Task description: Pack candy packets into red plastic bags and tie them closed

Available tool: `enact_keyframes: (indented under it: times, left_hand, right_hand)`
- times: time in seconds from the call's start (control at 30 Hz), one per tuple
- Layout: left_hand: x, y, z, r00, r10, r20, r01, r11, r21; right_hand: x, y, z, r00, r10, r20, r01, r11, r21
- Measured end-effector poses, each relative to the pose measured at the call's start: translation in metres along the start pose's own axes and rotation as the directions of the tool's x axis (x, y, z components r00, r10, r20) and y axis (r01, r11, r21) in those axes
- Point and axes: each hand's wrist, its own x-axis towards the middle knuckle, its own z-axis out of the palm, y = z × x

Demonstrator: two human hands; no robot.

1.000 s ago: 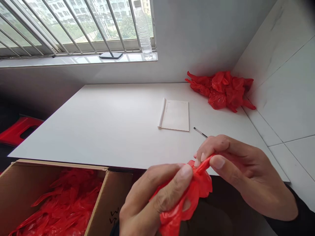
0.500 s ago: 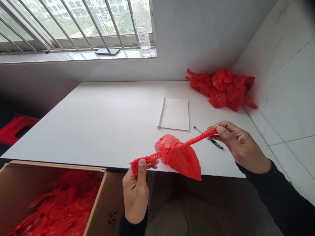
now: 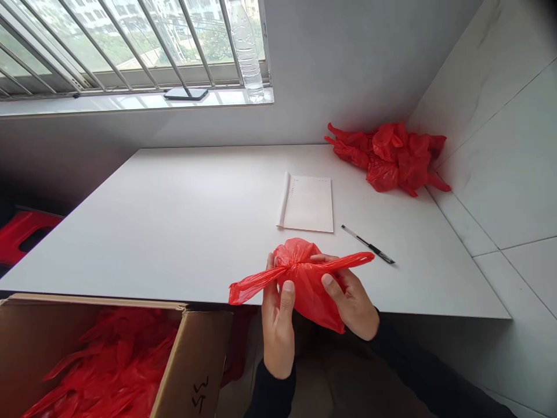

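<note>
A red plastic bag [image 3: 311, 290], knotted at its neck, hangs between my hands over the table's front edge. Its two handles stick out to the left and right of the knot. My left hand [image 3: 279, 325] grips the bag's left side, thumb in front and fingers partly hidden behind it. On the other side, my right hand [image 3: 350, 299] holds the bag with its thumb in front and its fingers behind the right handle.
On the white table [image 3: 195, 220] lie a notepad [image 3: 308, 203], a pen [image 3: 369, 245] and a pile of red bags [image 3: 391, 157]. An open cardboard box [image 3: 195, 354] with red bags [image 3: 113, 360] stands front left. A bottle [image 3: 247, 55] and a phone [image 3: 185, 94] rest on the windowsill.
My hands have let go of the stretched handle ends and come together around the bag's body. The knot is tight at the neck, and the handles now stick out loose.
</note>
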Motion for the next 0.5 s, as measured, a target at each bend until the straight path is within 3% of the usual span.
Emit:
enact_keyframes:
  times: [0.1,0.27,0.5]
  left_hand:
    - [0.000,-0.004,0.005,1.000,-0.008,-0.006,0.008,1.000,-0.025]
    - [0.000,-0.006,0.007,0.988,-0.058,-0.146,0.028,0.980,-0.197]
    - [0.010,-0.006,0.002,0.983,-0.018,-0.181,-0.021,0.978,-0.208]
  right_hand:
    - [0.002,0.006,0.004,0.997,-0.081,0.018,0.082,0.994,-0.065]
    - [-0.004,0.013,-0.001,0.993,-0.115,0.021,0.117,0.980,-0.159]
    - [-0.001,0.009,0.000,0.997,-0.074,-0.023,0.073,0.996,-0.055]
